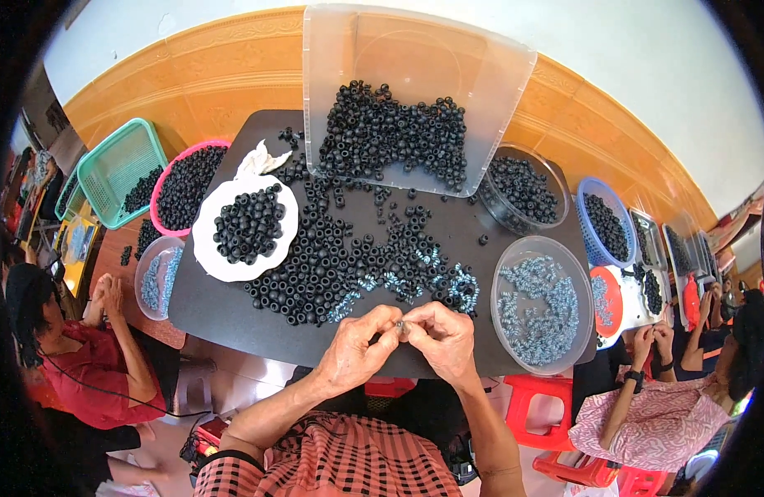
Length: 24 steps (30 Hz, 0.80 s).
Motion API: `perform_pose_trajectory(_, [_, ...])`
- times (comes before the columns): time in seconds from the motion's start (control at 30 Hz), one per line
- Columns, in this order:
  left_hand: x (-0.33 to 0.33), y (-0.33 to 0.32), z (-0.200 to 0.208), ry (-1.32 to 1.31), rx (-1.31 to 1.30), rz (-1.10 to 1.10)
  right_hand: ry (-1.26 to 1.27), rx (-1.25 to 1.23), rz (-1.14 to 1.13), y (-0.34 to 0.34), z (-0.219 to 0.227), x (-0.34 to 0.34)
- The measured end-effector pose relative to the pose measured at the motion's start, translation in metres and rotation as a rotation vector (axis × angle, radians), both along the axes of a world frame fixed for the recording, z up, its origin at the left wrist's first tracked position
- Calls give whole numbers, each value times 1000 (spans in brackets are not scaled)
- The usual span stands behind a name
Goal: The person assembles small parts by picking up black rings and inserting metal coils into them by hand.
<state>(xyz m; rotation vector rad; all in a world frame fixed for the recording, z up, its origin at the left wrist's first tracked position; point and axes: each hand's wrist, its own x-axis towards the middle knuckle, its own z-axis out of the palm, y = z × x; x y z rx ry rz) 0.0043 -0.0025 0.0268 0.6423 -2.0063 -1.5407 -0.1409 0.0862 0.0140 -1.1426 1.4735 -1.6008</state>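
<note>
My left hand and my right hand meet at the table's front edge, thumbs and fingertips pinched together. Between them is a tiny greyish piece, too small to make out. Just beyond my fingers lie small light-blue coil-like pieces, strung out in a loose line. Behind these spreads a heap of black ring-shaped beads with holes. More of the beads fill a white scalloped plate on the left. A clear round tub to the right holds many blue coil pieces.
A large clear bin of black beads leans at the back of the dark table. Beside it stands a clear round bowl. A white cloth lies behind the plate. People sit working on both sides, near red stools.
</note>
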Motion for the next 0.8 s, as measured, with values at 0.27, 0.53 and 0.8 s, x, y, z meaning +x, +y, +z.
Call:
perform_pose_trajectory(0.27, [2, -2, -2, -8, 7, -5, 56, -64, -5, -1, 6, 5])
perform_pose_trajectory(0.53, [2, 0, -4, 52, -349, 7, 72, -18, 11, 3, 1, 4])
perform_pose_trajectory(0.8, [4, -10, 4, 50, -161, -57, 250, -24, -9, -2, 4, 2])
